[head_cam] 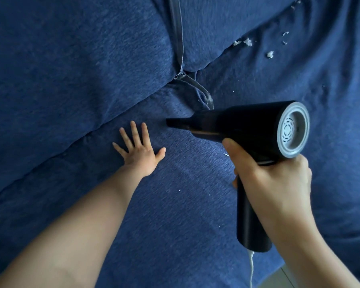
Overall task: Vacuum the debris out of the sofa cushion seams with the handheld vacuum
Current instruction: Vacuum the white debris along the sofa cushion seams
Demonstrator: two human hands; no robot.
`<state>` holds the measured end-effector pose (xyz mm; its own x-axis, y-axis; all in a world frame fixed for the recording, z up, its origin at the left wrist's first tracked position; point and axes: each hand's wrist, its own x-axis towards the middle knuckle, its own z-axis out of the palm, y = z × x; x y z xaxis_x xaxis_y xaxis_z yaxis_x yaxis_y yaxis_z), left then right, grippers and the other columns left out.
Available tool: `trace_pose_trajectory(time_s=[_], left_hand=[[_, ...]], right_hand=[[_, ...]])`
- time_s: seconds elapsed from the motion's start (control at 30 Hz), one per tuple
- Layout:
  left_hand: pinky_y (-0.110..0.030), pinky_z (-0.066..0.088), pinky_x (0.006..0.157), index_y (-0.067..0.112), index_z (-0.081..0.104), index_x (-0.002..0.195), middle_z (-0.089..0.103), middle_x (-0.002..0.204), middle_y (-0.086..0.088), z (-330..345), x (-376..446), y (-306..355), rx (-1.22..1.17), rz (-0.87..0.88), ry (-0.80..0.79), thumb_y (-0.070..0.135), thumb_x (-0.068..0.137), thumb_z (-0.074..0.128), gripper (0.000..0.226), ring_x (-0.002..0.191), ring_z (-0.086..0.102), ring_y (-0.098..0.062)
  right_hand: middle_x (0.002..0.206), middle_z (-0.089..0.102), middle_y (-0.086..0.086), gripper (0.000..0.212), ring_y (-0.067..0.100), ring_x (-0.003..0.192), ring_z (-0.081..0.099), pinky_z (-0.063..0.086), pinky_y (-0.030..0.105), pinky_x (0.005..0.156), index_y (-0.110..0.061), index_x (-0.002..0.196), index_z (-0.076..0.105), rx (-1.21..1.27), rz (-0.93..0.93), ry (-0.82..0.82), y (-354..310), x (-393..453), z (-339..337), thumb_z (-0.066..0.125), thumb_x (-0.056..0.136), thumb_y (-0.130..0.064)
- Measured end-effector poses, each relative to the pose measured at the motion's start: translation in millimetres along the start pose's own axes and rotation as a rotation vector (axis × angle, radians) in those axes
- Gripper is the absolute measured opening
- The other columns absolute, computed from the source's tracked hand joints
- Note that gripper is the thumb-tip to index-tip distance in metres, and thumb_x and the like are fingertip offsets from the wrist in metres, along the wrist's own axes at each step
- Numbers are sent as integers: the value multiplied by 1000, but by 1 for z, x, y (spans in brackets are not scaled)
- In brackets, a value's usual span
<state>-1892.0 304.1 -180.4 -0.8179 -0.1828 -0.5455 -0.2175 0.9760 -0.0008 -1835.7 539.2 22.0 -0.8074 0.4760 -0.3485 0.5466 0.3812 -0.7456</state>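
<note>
My right hand (276,179) grips the handle of a black handheld vacuum (243,125) with a grey rear cap. Its narrow nozzle (175,122) points left, just above the blue seat cushion (175,204) near the seam (104,125) where seat meets back cushion. My left hand (139,152) lies flat on the seat cushion with fingers spread, just left of the nozzle and holding nothing. White fluff debris (247,42) lies along the seam at the upper right, with more bits (270,54) on the neighbouring cushion. Tiny white specks dot the seat.
A grey zipper strip (178,38) runs down between the two back cushions to the junction (183,75). A white cord (252,267) hangs from the vacuum's handle. A strip of pale floor (285,277) shows at the bottom right past the sofa's edge.
</note>
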Motion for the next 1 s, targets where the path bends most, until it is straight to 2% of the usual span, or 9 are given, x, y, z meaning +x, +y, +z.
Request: trace_pose_trajectory(time_s=[0.13,0.33,0.47,0.6,0.73,0.8,0.87,0.93,1.0], left_hand=[[-71,-7,108,19,-29,147,-39,152,-8,-3,0,2,5,-13,-25,74,85,28,101,139,-32,-41],[-70,-6,109,20,-33,145,-41,151,-8,-3,-1,2,32,-37,-45,74,85,26,100,139,-32,-41],[-69,-5,109,20,-34,144,-39,151,-7,-3,-1,3,35,-44,-46,75,84,26,101,140,-30,-40],[-70,-5,109,20,-34,144,-39,152,-7,-4,-1,2,39,-47,-48,75,84,26,101,140,-30,-41],[-69,-5,110,20,-33,145,-39,152,-7,-4,-1,2,42,-51,-58,75,84,26,100,140,-30,-40],[-69,-5,110,20,-32,145,-39,152,-7,-5,-1,2,40,-55,-60,74,85,26,100,140,-30,-40],[-69,-5,110,20,-32,145,-39,152,-7,-5,-2,3,42,-56,-59,73,85,27,99,140,-30,-40],[-68,-4,111,20,-32,146,-39,152,-7,-5,-2,3,48,-58,-59,73,85,27,99,140,-30,-40],[-68,-4,111,21,-33,145,-39,152,-7,-5,-1,3,55,-63,-61,73,85,26,99,140,-30,-40]], right_hand=[[54,66,-4,56,16,69,69,53,29,71,-17,69,68,-25,-20,9,4,1,-7,65,58,-72],[69,71,2,58,26,81,70,53,40,85,-15,80,70,-9,-77,81,8,10,-14,65,62,-69],[76,67,-3,48,27,90,66,41,25,78,-16,85,70,16,-125,151,7,23,-17,73,70,-61],[85,73,8,50,30,96,65,41,30,83,-14,88,70,-17,-146,169,12,33,-22,72,71,-62],[81,73,5,58,29,94,67,47,33,89,-14,87,70,2,-135,151,17,29,-29,64,65,-68],[74,72,2,55,25,89,68,47,30,83,-14,80,67,-5,-146,141,18,27,-31,64,65,-68],[63,64,-10,47,15,80,63,36,21,73,-18,73,61,-18,-164,146,19,28,-29,67,67,-64],[59,52,-19,39,17,83,54,26,14,66,-21,72,61,-28,-194,141,19,30,-27,75,71,-58],[66,63,-5,42,22,84,57,25,15,67,-16,79,68,-39,-177,114,22,32,-26,74,70,-57]])
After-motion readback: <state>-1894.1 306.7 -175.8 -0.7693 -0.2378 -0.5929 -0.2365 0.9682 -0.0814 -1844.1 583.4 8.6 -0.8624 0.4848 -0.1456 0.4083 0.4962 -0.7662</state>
